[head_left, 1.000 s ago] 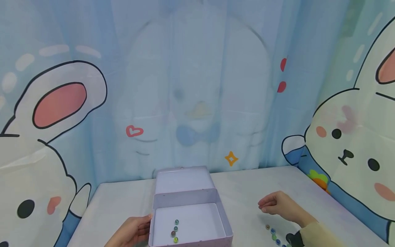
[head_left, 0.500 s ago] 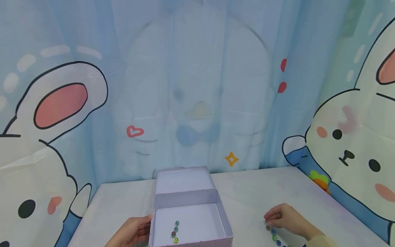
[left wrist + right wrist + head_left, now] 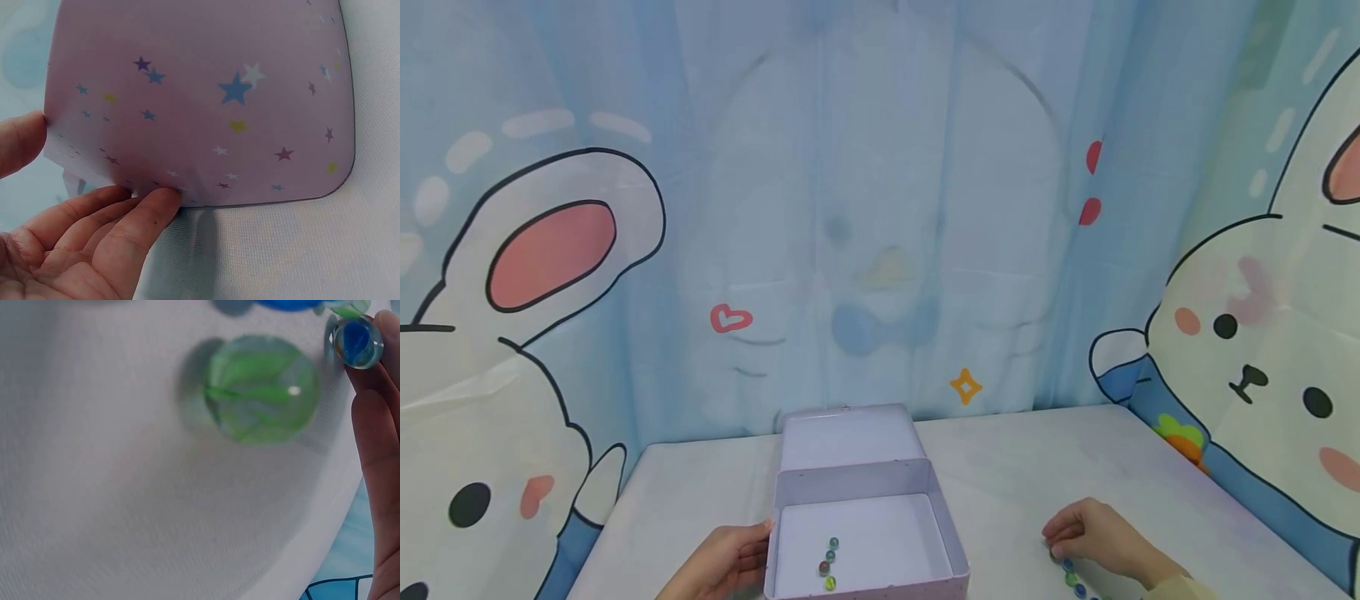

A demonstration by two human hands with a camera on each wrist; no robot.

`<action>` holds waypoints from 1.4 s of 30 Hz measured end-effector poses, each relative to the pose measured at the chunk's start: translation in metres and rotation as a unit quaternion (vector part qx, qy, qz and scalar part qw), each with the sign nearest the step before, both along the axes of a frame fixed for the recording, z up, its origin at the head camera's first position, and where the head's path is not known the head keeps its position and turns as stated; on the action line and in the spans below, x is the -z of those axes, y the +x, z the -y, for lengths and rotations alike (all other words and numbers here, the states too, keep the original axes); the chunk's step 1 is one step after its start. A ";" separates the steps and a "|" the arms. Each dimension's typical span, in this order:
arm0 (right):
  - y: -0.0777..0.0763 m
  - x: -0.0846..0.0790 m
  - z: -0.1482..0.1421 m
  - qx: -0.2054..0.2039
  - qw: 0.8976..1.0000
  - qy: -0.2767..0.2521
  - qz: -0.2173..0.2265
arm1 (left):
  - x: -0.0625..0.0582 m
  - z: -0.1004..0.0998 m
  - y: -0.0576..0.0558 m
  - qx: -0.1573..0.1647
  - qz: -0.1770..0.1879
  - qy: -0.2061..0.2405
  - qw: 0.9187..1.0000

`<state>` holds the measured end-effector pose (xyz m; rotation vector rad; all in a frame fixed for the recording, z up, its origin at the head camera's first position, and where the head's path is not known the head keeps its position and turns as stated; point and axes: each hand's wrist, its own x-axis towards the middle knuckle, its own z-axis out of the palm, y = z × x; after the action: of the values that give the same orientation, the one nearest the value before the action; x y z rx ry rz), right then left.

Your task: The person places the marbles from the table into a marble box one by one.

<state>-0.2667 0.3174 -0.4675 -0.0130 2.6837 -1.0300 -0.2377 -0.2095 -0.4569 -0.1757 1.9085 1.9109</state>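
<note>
A lilac tin box (image 3: 946,533) stands with its lid (image 3: 850,440) laid back. Several marbles lie in a short row on its floor, a yellow-green one (image 3: 830,583) nearest. My left hand (image 3: 722,560) holds the box's left wall, thumb at the rim and fingertips low on the star-printed side (image 3: 206,119). To the right, my right hand (image 3: 1101,537) has its thumb and fingers at a brownish marble (image 3: 1052,553), mostly hidden by them. A blue marble (image 3: 356,342) sits beside the fingers in the right wrist view.
More marbles trail towards the near edge from the right hand, among them a green one (image 3: 1071,577) and a dark blue one (image 3: 1080,591). A white cloth (image 3: 700,479) covers the table. Behind hangs a blue curtain (image 3: 880,167) with cartoon rabbits.
My right hand has come down and slightly right onto the brownish marble, which its fingers now partly cover. The left hand and the box stay where they were.
</note>
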 end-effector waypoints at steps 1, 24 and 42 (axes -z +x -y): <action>0.000 0.000 0.000 -0.001 1.000 0.003 -0.001 | 0.000 0.000 0.000 -0.002 0.001 -0.003 1.000; -0.010 -0.020 -0.003 -0.072 0.994 -0.078 -0.038 | 0.000 -0.001 0.001 -0.001 -0.004 0.002 1.000; -0.029 -0.074 0.089 -0.145 0.977 -0.104 -0.118 | 0.002 0.002 0.003 0.016 -0.023 0.018 0.999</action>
<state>-0.2956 0.2287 -0.3933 -0.5827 2.6505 -1.2737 -0.2347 -0.2114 -0.4585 -0.0903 1.8936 1.9442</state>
